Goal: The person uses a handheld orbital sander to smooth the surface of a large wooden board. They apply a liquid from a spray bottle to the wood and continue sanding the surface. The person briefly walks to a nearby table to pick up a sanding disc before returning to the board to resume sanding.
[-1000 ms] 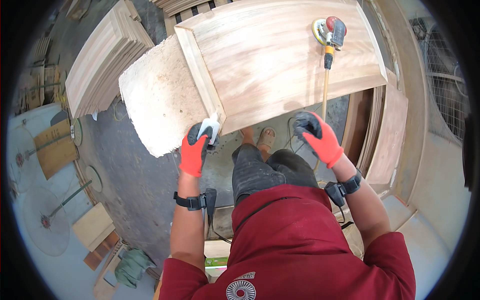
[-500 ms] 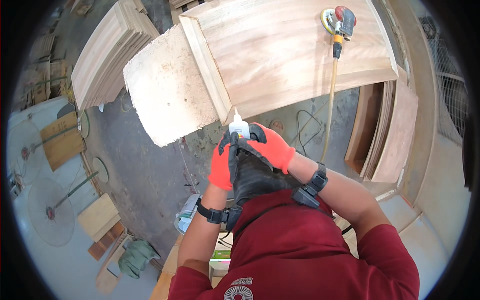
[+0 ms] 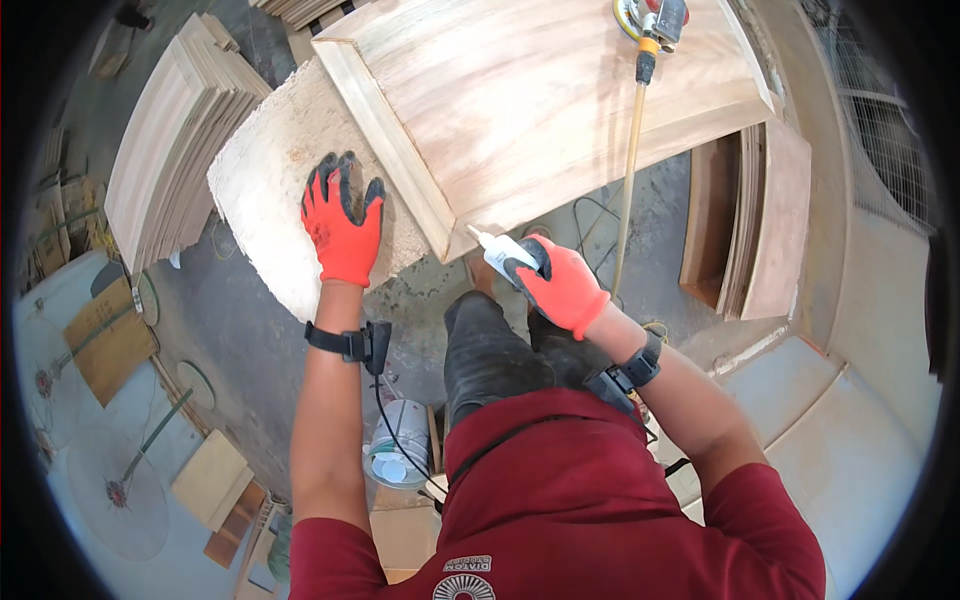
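Note:
My right hand (image 3: 556,283), in a red glove with dark palm, grips a white glue bottle (image 3: 501,252). The bottle is tilted, its narrow nozzle pointing up and left beside the near corner of a curved wooden panel (image 3: 540,110). A pale wooden strip (image 3: 390,150) borders the panel's left end. My left hand (image 3: 343,220), gloved alike, has its fingers spread over the rough pale board (image 3: 270,190) left of that strip; it holds nothing.
An air sander (image 3: 657,22) lies on the panel's far right, its hose (image 3: 631,190) hanging over the near edge. Stacked curved boards stand at left (image 3: 180,140) and right (image 3: 745,220). Two standing fans (image 3: 118,492) are at far left, and a bucket (image 3: 400,445) stands near my legs.
My hands have come apart from around the bottle. The left has moved out to the rough board, while the right keeps the bottle and tilts it leftward. The view has shifted slightly.

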